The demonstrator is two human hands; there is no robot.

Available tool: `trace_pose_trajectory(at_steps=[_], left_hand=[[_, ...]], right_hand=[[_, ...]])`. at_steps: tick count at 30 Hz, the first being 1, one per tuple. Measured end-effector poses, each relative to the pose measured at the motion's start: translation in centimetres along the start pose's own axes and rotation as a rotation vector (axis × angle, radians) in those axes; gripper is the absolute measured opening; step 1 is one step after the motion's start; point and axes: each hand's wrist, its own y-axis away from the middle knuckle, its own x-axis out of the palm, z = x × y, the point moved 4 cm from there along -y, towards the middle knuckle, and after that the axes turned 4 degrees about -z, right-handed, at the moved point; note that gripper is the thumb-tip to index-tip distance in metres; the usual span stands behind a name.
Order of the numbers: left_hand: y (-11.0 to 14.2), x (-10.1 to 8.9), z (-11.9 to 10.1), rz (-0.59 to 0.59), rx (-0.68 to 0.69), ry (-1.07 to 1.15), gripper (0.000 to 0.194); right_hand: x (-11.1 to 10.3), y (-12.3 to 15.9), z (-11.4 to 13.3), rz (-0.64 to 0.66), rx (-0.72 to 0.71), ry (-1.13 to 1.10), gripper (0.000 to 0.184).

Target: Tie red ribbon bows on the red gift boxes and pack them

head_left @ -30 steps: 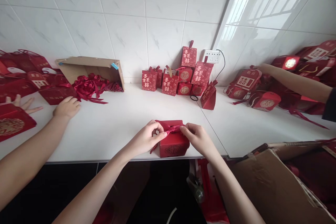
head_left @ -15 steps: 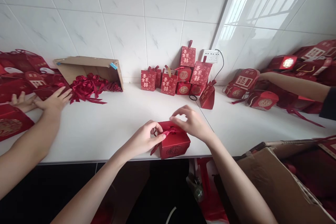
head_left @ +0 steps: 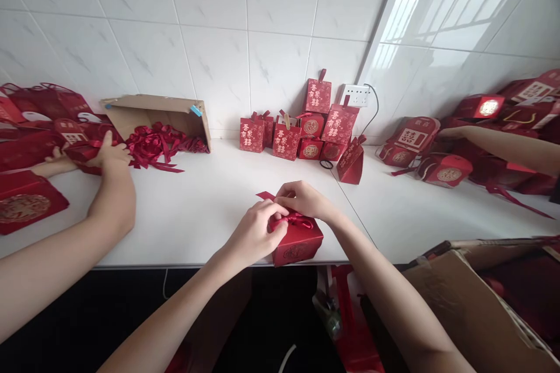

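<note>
A red gift box [head_left: 301, 245] with a round emblem on its front sits at the near edge of the white table [head_left: 196, 204]. Red ribbon [head_left: 297, 220] is looped in a bow on its top. My left hand [head_left: 259, 227] is closed on the ribbon at the box's left side, thumb and fingers pinched. Reaching over from behind the box, my right hand [head_left: 301, 198] also has its fingers bent in at the ribbon. A ribbon end sticks out to the left behind my fingers. The fingertips of both hands nearly meet and partly hide the knot.
A cardboard box [head_left: 157, 104] on its side holds red ribbons. Several small red gift boxes [head_left: 286, 141] stand by the wall near a power strip [head_left: 356, 94]. Co-workers' hands [head_left: 111, 154] handle red boxes at left; another arm reaches in at right, above an open carton [head_left: 472, 303].
My right hand has come down and left onto the ribbon, close to my left hand. A bow loop and a ribbon end now show. The left co-worker's hands have shifted around a red box.
</note>
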Motion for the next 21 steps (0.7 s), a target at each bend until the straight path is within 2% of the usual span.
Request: trace_pose_trajectory(at_steps=[3, 6, 9, 13, 17, 21], left_hand=[[-0.3, 0.4, -0.3, -0.045, 0.005, -0.036, 0.012], [-0.4, 0.6, -0.3, -0.069, 0.015, -0.051, 0.012], [-0.3, 0.7, 0.0, -0.076, 0.017, -0.026, 0.010], [-0.4, 0.9, 0.2, -0.085, 0.021, 0.004, 0.011], [-0.5, 1.0, 0.3, -0.083, 0.016, 0.016, 0.011], [-0.5, 1.0, 0.5, -0.074, 0.001, 0.018, 0.010]], right_hand=[[-0.7, 0.5, 0.0, -0.167, -0.002, 0.012, 0.017], [-2.1, 2.9, -0.4, -0.368, 0.020, 0.069, 0.025], [-2.6, 5.8, -1.2, -0.324, 0.114, 0.167, 0.033], [-2.3, 8.2, -1.7, -0.276, 0.143, 0.217, 0.021], [-1.9, 8.3, -1.3, -0.273, 0.090, 0.236, 0.011], [-1.7, 7.8, -0.7, -0.312, 0.048, 0.243, 0.016]])
